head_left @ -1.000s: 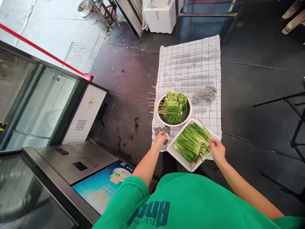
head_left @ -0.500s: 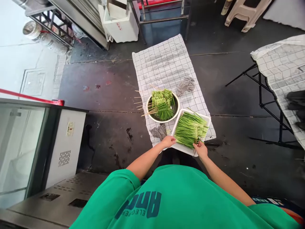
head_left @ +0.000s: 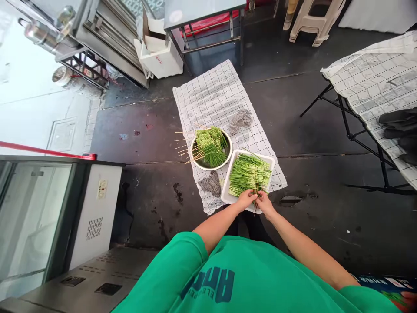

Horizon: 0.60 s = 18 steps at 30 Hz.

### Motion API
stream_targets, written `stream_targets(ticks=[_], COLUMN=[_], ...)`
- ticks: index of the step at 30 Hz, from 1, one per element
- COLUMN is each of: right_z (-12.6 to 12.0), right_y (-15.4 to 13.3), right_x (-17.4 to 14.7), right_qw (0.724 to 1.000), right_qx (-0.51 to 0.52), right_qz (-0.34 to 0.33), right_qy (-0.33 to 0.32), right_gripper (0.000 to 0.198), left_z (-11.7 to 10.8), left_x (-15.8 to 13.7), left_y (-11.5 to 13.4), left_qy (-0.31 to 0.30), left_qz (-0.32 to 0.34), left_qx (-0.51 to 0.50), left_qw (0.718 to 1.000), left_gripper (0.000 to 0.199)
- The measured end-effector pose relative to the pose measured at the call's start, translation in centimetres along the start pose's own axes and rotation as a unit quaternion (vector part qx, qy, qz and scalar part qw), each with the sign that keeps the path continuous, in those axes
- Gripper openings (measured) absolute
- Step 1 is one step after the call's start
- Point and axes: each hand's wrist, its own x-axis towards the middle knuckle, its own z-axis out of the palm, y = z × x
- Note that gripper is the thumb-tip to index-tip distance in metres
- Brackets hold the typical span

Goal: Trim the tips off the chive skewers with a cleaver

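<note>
Left hand (head_left: 246, 199) and right hand (head_left: 265, 204) pinch thin brown sticks (head_left: 256, 188) over the white rectangular plastic tray (head_left: 228, 198), probably for control.

The tray (head_left: 227, 198) looks like smooth plastic, the skewers (head_left: 189, 161) matt wood, the rags (head_left: 241, 121) rough cloth.
</note>
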Motion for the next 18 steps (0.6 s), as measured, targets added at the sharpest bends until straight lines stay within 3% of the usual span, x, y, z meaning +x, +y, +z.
stream_targets(ticks=[5, 9, 13, 16, 18], right_z=[-0.2, -0.3, -0.6, -1.1, -1.3], right_y=[-1.3, -2.4, -2.9, -3.2, -3.8], right_x=[-1.5, -2.1, -2.3, -2.7, -3.1], right_qw=[0.997, 0.989, 0.986, 0.988, 0.989], right_qx=[0.029, 0.099, 0.115, 0.061, -0.034], right_qz=[-0.031, -0.021, -0.011, -0.023, -0.052], right_qy=[-0.064, -0.104, -0.124, -0.142, -0.137], right_gripper=[0.042, 0.042, 0.047, 0.058, 0.061], left_z=[0.8, 0.8, 1.1, 1.0, 0.7], left_x=[-0.3, -0.8, -1.6, -2.5, -2.9], left_y=[0.6, 0.9, 1.4, 2.0, 2.4], left_qy=[0.052, 0.08, 0.068, 0.05, 0.029], left_qz=[-0.001, -0.001, -0.009, -0.02, -0.031], left_qx=[-0.032, -0.07, -0.136, -0.183, -0.206], left_qw=[0.998, 0.994, 0.988, 0.982, 0.978], left_gripper=[0.019, 0.023, 0.025, 0.03, 0.035])
